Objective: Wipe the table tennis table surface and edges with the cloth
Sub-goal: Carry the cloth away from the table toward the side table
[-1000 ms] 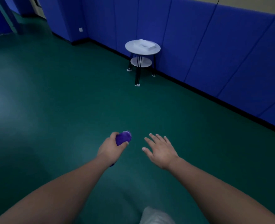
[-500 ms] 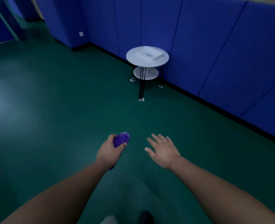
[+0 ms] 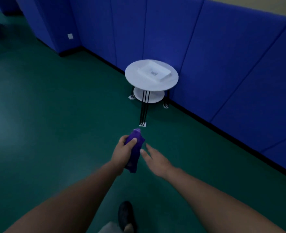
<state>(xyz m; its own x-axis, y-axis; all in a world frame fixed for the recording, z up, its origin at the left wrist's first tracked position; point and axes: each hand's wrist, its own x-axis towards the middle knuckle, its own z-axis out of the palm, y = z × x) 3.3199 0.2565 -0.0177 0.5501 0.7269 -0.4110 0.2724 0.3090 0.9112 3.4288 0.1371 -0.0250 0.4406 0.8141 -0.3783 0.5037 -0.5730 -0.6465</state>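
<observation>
Left hand [image 3: 122,153] gripping purple cloth [image 3: 135,148], right hand [image 3: 155,159] beside it with fingers [image 3: 149,147] straight and loose, white round bench [image 3: 151,76] ahead by blue wall [image 3: 223,56]

Sports hall: blue padded wall panels [image 3: 206,56], green floor [image 3: 54,115].

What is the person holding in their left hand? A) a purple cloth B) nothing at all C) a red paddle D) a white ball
A: the left hand grips a bunched purple cloth, while the right hand beside it is open and holds nothing.
</observation>
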